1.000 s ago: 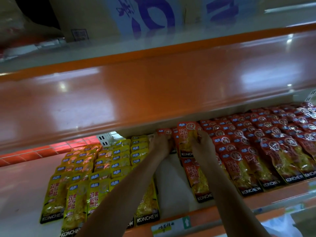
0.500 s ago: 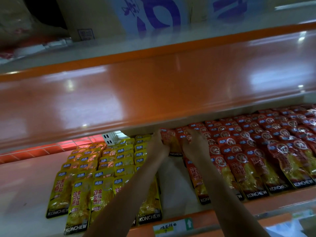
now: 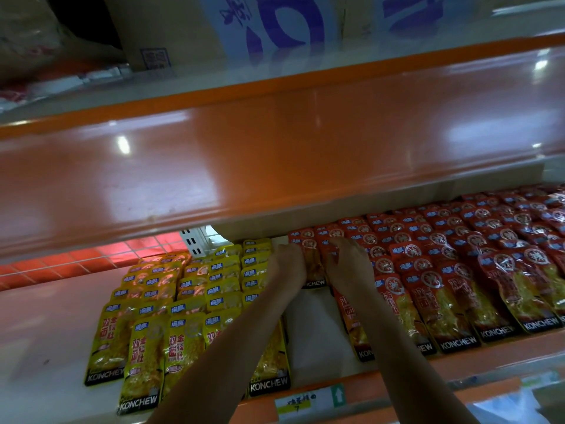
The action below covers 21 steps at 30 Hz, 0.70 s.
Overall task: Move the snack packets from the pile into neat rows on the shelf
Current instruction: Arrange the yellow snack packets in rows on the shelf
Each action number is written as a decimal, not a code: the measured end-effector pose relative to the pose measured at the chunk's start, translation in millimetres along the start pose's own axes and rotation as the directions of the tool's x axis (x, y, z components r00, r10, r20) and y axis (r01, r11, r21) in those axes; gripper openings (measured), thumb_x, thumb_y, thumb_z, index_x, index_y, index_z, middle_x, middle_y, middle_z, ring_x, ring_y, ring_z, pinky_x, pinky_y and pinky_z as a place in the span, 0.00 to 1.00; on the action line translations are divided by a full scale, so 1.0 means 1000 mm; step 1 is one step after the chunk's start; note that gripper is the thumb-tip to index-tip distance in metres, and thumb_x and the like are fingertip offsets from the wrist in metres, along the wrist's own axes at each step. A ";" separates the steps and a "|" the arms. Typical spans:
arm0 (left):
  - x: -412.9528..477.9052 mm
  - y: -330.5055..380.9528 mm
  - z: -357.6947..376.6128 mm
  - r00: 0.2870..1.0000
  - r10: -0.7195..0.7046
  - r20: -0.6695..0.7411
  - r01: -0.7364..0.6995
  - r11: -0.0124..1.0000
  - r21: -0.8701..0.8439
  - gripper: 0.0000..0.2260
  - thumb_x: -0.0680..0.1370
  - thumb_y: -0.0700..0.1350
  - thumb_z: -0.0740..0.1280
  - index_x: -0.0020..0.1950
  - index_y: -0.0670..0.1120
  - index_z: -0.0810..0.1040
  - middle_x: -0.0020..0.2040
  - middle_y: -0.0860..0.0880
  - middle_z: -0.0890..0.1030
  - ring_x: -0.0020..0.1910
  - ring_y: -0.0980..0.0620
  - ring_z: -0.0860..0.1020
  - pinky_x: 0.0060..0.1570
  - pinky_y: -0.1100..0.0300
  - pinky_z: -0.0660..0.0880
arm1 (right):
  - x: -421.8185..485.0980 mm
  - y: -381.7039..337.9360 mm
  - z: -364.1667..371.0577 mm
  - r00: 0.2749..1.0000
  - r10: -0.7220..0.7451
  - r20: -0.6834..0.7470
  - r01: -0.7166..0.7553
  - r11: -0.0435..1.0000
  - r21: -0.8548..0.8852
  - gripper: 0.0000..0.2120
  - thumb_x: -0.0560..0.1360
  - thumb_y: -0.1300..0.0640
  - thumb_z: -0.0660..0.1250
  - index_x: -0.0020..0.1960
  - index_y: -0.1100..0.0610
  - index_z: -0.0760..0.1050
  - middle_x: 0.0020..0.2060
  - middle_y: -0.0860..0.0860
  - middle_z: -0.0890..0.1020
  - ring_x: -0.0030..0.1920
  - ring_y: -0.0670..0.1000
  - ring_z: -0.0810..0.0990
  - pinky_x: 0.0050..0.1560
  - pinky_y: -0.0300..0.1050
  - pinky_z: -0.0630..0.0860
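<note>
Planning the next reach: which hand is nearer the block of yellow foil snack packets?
Left. The left hand sits right beside the rightmost column of the yellow snack packets. The right hand lies farther right, over the red snack packets.
</note>
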<state>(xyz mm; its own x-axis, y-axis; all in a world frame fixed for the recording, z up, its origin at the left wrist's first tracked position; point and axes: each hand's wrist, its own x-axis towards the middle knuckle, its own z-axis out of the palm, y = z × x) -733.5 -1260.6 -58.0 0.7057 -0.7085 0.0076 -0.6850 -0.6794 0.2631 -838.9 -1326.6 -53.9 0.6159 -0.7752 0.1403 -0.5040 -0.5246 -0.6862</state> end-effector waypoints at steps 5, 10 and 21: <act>0.004 0.003 -0.003 1.000 -0.009 0.028 0.008 0.999 0.042 0.11 0.79 0.34 0.60 0.60 0.37 0.76 0.59 0.39 0.78 0.58 0.43 0.77 0.53 0.56 0.74 | -0.001 -0.001 0.002 1.000 -0.009 0.002 0.009 1.000 -0.003 0.18 0.78 0.61 0.61 0.67 0.61 0.72 0.63 0.57 0.76 0.64 0.54 0.73 0.63 0.45 0.68; 0.005 0.001 -0.007 1.000 -0.001 0.031 0.001 1.000 0.007 0.10 0.78 0.36 0.62 0.58 0.38 0.77 0.58 0.39 0.78 0.56 0.43 0.78 0.51 0.55 0.75 | -0.003 -0.002 0.001 1.000 -0.014 0.001 0.014 1.000 0.004 0.17 0.78 0.61 0.61 0.66 0.62 0.72 0.62 0.56 0.77 0.62 0.54 0.73 0.60 0.43 0.69; -0.013 -0.026 -0.025 0.981 0.086 -0.176 -0.094 0.995 -0.036 0.11 0.76 0.41 0.64 0.57 0.48 0.79 0.54 0.44 0.80 0.54 0.42 0.78 0.48 0.51 0.76 | -0.006 -0.039 0.022 0.996 -0.080 0.048 0.083 0.995 -0.048 0.16 0.77 0.62 0.60 0.64 0.63 0.72 0.59 0.58 0.77 0.61 0.57 0.73 0.59 0.45 0.67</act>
<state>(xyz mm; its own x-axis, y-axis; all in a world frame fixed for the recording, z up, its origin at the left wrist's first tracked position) -720.2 -1228.4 -40.9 0.6646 -0.7200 0.1996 -0.7414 -0.6024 0.2956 -809.9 -1293.7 -43.7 0.6830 -0.7126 0.1602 -0.4796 -0.6030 -0.6374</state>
